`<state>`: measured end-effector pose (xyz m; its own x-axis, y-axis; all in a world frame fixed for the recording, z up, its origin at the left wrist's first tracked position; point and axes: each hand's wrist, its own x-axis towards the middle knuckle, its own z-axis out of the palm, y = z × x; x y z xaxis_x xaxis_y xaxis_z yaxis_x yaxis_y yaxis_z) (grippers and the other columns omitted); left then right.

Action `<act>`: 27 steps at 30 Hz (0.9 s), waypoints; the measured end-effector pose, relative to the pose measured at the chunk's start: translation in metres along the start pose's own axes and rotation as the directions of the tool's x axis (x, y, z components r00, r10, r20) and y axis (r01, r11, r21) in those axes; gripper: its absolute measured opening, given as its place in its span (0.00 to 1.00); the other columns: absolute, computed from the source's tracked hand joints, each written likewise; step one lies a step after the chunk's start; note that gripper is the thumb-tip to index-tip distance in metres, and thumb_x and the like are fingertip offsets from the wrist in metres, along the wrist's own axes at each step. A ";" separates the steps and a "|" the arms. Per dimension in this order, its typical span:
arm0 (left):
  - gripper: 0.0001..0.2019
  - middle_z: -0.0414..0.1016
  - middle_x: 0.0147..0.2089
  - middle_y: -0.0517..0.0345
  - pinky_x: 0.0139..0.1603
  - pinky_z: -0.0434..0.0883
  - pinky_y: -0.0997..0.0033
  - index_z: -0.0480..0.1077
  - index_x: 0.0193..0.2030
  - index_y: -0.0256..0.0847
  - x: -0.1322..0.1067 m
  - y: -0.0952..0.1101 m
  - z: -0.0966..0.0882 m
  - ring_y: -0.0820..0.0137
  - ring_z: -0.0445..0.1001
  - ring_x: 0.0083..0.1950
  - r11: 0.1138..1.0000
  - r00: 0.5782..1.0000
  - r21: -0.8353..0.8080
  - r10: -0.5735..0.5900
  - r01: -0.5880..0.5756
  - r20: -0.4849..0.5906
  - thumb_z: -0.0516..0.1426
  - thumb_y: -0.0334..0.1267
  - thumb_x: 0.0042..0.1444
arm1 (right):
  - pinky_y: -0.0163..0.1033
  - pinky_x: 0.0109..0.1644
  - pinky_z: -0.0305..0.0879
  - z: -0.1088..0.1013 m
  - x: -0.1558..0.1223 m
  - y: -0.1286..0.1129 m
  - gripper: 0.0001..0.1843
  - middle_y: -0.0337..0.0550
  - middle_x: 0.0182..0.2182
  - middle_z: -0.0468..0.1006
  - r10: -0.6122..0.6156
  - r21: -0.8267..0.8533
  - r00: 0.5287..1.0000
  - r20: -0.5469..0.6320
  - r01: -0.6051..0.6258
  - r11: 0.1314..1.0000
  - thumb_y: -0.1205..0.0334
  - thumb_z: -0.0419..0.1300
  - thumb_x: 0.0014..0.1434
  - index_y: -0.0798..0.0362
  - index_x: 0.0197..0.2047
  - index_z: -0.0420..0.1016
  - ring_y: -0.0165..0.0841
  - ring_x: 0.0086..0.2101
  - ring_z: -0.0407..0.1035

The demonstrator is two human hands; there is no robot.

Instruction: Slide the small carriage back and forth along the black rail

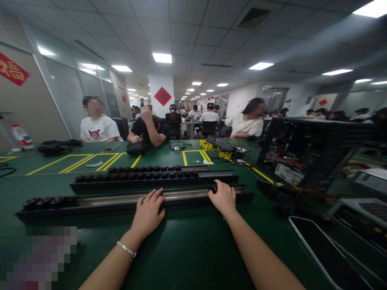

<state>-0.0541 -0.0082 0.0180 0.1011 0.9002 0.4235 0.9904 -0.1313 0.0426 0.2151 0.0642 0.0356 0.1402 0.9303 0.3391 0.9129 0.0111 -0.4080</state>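
Observation:
A long black rail (99, 201) with a shiny metal channel lies across the green table (187, 249) in front of me. Several black knobs sit in a row at its left end (39, 201). My left hand (148, 213) rests flat on the rail's front edge, fingers stretched out. My right hand (223, 197) is closed in a pinch on a small black knob (214, 187) on the rail near its right end. Two more black rails (154, 177), their tops lined with knobs, lie just behind.
An open computer case (305, 153) with wiring stands at the right, with a dark panel (326, 249) lying near the front right. A yellow power strip (220, 147), cables and black devices sit further back. Several people sit across the table. A bottle (21, 137) stands far left.

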 end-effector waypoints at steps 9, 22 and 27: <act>0.15 0.59 0.65 0.61 0.60 0.54 0.51 0.68 0.48 0.50 0.000 -0.001 0.001 0.60 0.55 0.66 1.000 1.000 0.009 -0.002 0.002 0.011 0.51 0.38 0.52 | 0.49 0.61 0.41 -0.004 0.001 0.002 0.27 0.47 0.52 0.71 0.013 -0.025 1.000 0.010 -0.012 1.000 0.59 0.51 0.52 0.51 0.57 0.64 0.40 0.56 0.56; 0.16 0.60 0.65 0.60 0.59 0.54 0.51 0.67 0.48 0.50 0.000 -0.001 0.002 0.60 0.56 0.65 1.000 1.000 0.021 0.001 -0.001 -0.002 0.51 0.39 0.52 | 0.49 0.61 0.42 -0.003 0.003 0.008 0.27 0.47 0.52 0.70 0.021 -0.025 0.999 -0.033 -0.022 0.999 0.58 0.52 0.52 0.52 0.56 0.64 0.42 0.56 0.56; 0.16 0.59 0.65 0.60 0.60 0.54 0.51 0.67 0.49 0.50 0.000 -0.001 0.002 0.60 0.55 0.66 1.000 1.000 0.013 0.001 -0.001 0.014 0.51 0.39 0.52 | 0.48 0.61 0.43 -0.005 0.004 0.011 0.26 0.47 0.50 0.72 0.016 -0.027 1.000 -0.015 -0.016 1.000 0.59 0.51 0.52 0.52 0.55 0.64 0.41 0.55 0.58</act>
<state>-0.0551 -0.0072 0.0167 0.1032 0.9057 0.4113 0.9915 -0.1266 0.0301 0.2275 0.0667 0.0364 0.1605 0.9247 0.3453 0.9204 -0.0139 -0.3907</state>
